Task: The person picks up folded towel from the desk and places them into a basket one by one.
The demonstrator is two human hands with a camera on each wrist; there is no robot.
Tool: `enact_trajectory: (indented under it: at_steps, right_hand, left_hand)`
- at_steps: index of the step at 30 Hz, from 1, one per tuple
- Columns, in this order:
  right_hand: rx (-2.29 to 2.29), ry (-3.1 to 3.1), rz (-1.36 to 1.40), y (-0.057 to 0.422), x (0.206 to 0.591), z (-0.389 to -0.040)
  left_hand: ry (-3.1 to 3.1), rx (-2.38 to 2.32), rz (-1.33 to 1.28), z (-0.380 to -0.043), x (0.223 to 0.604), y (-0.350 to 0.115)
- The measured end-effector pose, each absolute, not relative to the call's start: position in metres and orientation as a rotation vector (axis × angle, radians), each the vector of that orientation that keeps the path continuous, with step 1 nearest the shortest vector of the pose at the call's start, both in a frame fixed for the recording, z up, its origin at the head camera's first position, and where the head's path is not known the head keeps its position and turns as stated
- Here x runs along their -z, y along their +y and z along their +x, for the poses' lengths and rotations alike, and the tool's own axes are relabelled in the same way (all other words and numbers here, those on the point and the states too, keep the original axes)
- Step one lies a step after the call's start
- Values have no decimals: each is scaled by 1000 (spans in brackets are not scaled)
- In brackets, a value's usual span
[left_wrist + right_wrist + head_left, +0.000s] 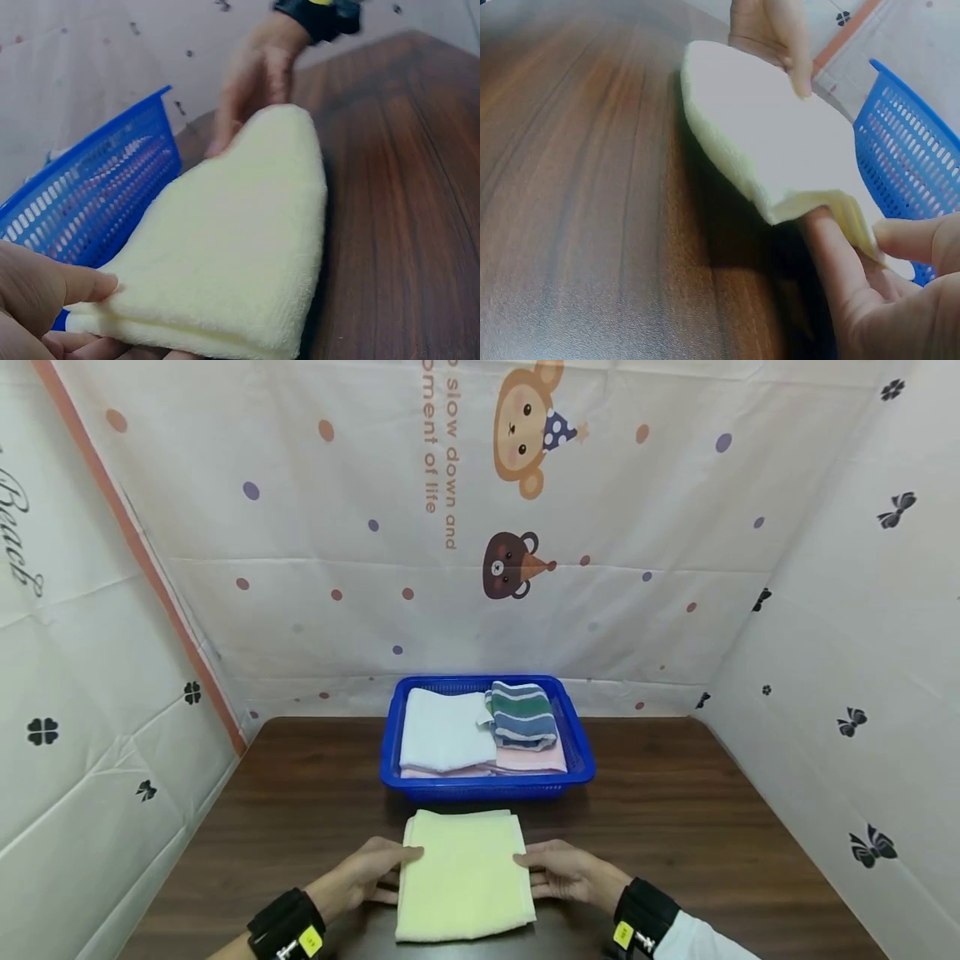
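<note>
A folded pale yellow towel (463,877) is held between both hands, in front of the basket. The left hand (377,870) pinches its left edge, thumb on top and fingers underneath. At the opposite edge, the right hand (564,872) grips the towel the same way, its fingers reaching below the cloth in the right wrist view. The towel's near edge shows several stacked layers in the left wrist view, and a dark shadow lies beneath it on the table (592,225).
Behind the towel stands a blue plastic basket (487,789) with perforated walls. Inside lie a folded white towel (447,731), a striped green and blue towel (522,718) and pink cloth (532,761). Printed curtains (420,627) enclose the table's back and sides.
</note>
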State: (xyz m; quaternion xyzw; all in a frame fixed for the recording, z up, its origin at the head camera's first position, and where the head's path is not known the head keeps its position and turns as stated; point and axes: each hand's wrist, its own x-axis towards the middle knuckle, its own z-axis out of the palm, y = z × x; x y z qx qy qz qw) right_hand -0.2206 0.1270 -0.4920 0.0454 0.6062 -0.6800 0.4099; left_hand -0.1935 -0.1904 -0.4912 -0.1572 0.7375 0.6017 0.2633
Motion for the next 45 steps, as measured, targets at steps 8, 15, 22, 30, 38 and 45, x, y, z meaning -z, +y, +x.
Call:
enact_trajectory:
  at_steps: [8,15,22,30,38,45]
  right_hand:
    - [1676,1523,25,125,484,-222]
    - [1618,1758,18,128,481,-216]
    - [1566,1726,53,129,486,-213]
    - [1616,1663,-23,134,480,-211]
    - [1669,1660,-112,140,441,-208]
    - [1682,1713,-195,130,404,-214]
  left_hand:
    - [1959,-1619,-242,-195,487,-190]
    - [2083,-1563,-278,-194,483,-189]
    - [2091,-1535,-237,-189,490,-195]
    - [2040,-1611,-150,-181,483,-193]
    - [1933,-1761,-6,-169,443,-197]
    - [1969,-1797,30,-170,413,-205]
